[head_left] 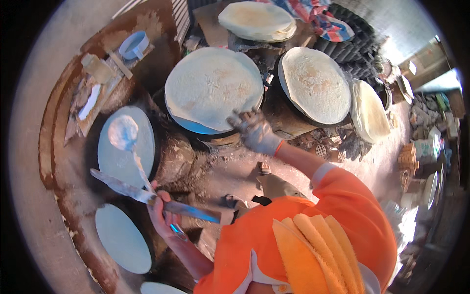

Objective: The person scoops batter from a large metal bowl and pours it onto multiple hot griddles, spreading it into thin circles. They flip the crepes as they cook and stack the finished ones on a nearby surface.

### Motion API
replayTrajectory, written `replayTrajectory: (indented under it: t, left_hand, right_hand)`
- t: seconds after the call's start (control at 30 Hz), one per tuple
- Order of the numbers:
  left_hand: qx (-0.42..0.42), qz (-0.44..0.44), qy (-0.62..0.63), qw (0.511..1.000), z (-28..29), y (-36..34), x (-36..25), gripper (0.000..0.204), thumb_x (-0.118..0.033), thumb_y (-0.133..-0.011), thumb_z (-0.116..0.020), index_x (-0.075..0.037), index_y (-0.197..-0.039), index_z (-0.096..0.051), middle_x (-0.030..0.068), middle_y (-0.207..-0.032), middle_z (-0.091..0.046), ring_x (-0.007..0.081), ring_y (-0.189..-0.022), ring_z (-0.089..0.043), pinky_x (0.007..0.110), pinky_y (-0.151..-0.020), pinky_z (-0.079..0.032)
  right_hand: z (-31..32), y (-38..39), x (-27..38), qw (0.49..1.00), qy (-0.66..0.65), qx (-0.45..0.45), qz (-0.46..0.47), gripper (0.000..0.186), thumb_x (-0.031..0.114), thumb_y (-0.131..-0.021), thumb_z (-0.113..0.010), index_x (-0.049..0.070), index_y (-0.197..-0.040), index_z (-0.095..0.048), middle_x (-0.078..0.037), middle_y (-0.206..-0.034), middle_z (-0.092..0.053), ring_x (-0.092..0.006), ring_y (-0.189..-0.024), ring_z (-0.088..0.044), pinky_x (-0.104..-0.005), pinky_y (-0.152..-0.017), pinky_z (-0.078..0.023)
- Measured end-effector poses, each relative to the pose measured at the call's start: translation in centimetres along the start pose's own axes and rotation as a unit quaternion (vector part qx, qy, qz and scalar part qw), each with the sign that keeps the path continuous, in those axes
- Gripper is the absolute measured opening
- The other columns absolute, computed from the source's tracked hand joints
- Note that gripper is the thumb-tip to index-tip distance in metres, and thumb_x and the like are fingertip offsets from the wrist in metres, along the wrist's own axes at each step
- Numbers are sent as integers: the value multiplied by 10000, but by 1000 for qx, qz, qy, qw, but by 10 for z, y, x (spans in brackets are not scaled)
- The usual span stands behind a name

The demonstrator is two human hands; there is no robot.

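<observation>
My left hand [164, 210] is closed around the handles of a ladle [139, 166] and a long flat spatula [120, 186]. The ladle's round bowl is coated in white batter and hangs over a pale, bluish-white round griddle [108, 152]. Crossing the ladle's handle, the spatula runs from that griddle's lower edge toward my body. My right hand [257, 133], in a light glove with blackened fingertips, has its fingers apart at the near edge of a large thin flatbread [213, 85]. The flatbread lies on a round griddle, whose bluish rim [198, 126] shows below it.
Another flatbread [316, 85] covers a black griddle to the right. Stacked flatbreads [257, 22] sit at the back, with a second stack [369, 112] at far right. A white-blue cup [134, 45] stands on the left ledge. Another pale round surface [123, 238] lies lower left.
</observation>
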State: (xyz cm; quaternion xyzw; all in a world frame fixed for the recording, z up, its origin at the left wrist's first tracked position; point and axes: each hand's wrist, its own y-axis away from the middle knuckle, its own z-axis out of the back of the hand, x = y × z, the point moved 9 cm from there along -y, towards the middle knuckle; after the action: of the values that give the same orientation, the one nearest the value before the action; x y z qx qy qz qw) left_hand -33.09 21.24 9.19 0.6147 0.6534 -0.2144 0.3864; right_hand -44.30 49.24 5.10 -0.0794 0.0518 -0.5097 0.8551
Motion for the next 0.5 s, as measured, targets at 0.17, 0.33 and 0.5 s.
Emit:
replayTrajectory:
  t: [0.17, 0.33, 0.5]
  left_hand:
    - [5, 54, -130, 990, -75, -8, -15, 534, -109, -797, -544, 57, -1271, -362, 104, -738, -554, 23, -331, -322, 171, -296, -251]
    - [159, -51, 94, 981, -105, 3, 0, 516, -83, -884, -447, 81, -1320, -223, 120, -789, -511, 34, -334, -375, 169, -295, -337]
    - [-71, 40, 108, 991, -38, -1, 55, 420, -85, -875, -470, 40, -1259, -352, 136, -805, -563, 45, -308, -324, 187, -259, -282]
  right_hand:
    - [-55, -4, -45, 994, 25, 4, 110, 335, 216, -847, -461, 174, -1176, -506, -75, -1230, -458, -258, -1143, -438, -585, -1069, -124]
    - [-26, -24, -57, 980, -42, -65, 181, 159, 153, -698, -574, 124, -854, -592, -30, -808, -599, -200, -825, -587, -496, -1048, -264]
    - [37, -61, -77, 970, -78, -119, 194, 108, 152, -725, -587, 118, -826, -603, -39, -878, -609, -197, -868, -581, -450, -978, -357]
